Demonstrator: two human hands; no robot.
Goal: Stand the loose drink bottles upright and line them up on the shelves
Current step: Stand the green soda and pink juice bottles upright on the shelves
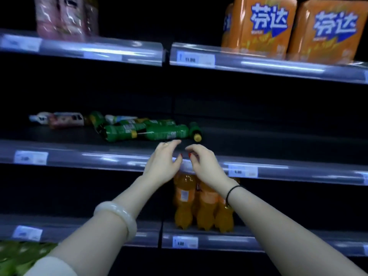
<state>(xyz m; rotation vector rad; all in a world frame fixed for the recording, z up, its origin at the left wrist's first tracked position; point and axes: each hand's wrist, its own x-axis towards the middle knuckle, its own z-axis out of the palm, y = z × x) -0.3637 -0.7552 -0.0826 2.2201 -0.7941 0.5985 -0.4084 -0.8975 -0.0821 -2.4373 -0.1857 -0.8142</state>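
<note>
The left hand (163, 162) and the right hand (205, 166) are close together at the front edge of the middle shelf (79, 158), and both hold nothing. The fingers of the left hand are loosely spread and a little bent. The fingers of the right hand are loosely curled, with the thumb near them.

Just behind the left hand, a green bottle (169, 132) lies on its side on this shelf, with its long axis running left to right. Further to the left of it lies another green bottle (121, 133), also left to right, its yellow cap pointing to the right. Just behind the right hand, a third green bottle (196, 132) lies with its yellow cap pointing to the front edge. Far left of both hands, pink and white bottles (59, 118) lie flat. Below the hands, orange bottles (199, 204) stand upright on the lower shelf
</note>
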